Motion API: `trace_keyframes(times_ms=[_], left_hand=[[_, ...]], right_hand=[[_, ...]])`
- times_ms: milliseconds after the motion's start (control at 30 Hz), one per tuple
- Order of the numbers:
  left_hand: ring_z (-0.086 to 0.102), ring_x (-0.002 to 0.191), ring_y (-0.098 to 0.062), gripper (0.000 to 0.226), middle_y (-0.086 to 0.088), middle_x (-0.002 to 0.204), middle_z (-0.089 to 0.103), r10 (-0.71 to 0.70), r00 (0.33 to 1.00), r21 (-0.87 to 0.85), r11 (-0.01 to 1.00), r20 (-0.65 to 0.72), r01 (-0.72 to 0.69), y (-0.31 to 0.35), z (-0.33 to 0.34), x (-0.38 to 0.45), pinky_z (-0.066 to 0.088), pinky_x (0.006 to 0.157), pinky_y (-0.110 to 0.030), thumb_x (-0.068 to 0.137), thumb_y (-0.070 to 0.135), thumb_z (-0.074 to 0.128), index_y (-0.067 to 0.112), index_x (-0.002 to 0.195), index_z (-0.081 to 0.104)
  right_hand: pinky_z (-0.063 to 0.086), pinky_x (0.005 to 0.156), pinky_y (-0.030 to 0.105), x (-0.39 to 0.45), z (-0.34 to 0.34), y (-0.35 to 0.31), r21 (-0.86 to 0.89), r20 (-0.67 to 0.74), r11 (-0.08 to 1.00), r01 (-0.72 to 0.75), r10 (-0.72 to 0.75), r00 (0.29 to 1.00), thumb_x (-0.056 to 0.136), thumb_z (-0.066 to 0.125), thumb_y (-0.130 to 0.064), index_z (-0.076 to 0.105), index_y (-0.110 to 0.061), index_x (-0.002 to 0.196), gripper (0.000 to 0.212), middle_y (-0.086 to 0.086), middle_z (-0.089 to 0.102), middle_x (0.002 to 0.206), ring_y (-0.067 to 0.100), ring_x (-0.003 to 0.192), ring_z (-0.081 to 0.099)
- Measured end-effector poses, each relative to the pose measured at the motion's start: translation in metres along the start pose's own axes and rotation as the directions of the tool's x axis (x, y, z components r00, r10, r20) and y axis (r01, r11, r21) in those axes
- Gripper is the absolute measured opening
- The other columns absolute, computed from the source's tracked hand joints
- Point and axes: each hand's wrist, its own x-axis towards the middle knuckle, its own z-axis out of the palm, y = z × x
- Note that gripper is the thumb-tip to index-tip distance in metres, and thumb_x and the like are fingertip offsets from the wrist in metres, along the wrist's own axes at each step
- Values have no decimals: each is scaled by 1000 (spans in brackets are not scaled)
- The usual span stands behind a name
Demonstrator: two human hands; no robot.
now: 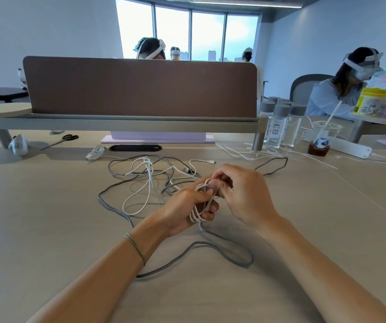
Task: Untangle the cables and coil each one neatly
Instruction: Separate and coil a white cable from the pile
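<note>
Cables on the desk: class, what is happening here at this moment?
A person is coiling a white cable. The left hand holds several loops of it, while the right hand pinches the cable at the top of the loops. The rest of the white cable still lies tangled with a grey braided cable on the desk. Neither cable is fully coiled yet.

views: one, head-worn, wide-angle
faces: forward and down over the desk [47,229]
nearness: close; both forearms enter from the bottom edge, hands at centre frame
far field: brown divider panel [140,87] across the upper middle, windows [187,31] at top centre
shared: no second view
</note>
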Motion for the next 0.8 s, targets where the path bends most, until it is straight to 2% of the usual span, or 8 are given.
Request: trace_keyframes(times_ms=[133,300,433,533,633,700,800], left_hand=[[49,73,-20,73,-11,99,50,-34,998,15,999,46,34,1,-4,1,38,56,-27,85,-20,40,21,144,49],[53,74,-21,86,-16,106,49,-48,999,8,999,14,47,3,-4,2,42,58,-29,83,-20,46,30,153,37],[56,74,-23,97,-20,99,54,-56,996,12,998,-73,57,5,-3,-1,42,62,-33,83,-23,46,36,157,25],[58,73,-21,96,-16,85,59,-40,995,51,998,-93,45,6,0,-3,41,61,-32,86,-26,40,34,158,19],[61,68,-18,96,-10,81,63,-41,993,89,995,-109,51,9,2,-4,42,60,-32,87,-27,39,33,159,18],[61,64,-16,97,-9,86,63,-52,992,138,988,-118,68,10,2,-5,44,61,-32,87,-28,36,35,158,18],[57,66,-18,101,-12,95,55,-78,992,226,969,-101,99,9,2,-5,45,65,-33,86,-28,36,39,158,13]], right_hand=[[53,59,37,-2,4,0,-4,8,1000,5,-5,1000,90,75,-26,73,-22,86,6,-10,72,78,10,68,65],[51,62,37,-5,10,-4,6,-28,1000,-13,13,1000,89,71,-21,71,-22,84,6,-11,70,78,11,72,62],[46,61,32,-5,12,-5,-104,-31,994,28,-32,999,89,71,-19,71,-19,81,7,-8,62,77,15,80,54],[51,62,39,-2,7,-5,-73,33,996,56,-54,998,90,70,-21,72,-16,85,7,-5,67,77,18,75,60],[53,66,39,-2,3,-5,-31,131,997,69,-64,989,91,69,-21,74,-18,99,9,-8,72,80,18,75,64],[53,67,38,-2,1,-7,9,212,999,47,-48,976,92,70,-21,73,-22,105,14,-14,68,74,15,70,64],[53,64,38,-1,-3,-7,31,298,999,9,-17,954,87,73,-22,73,-25,102,16,-12,66,68,13,62,62]])
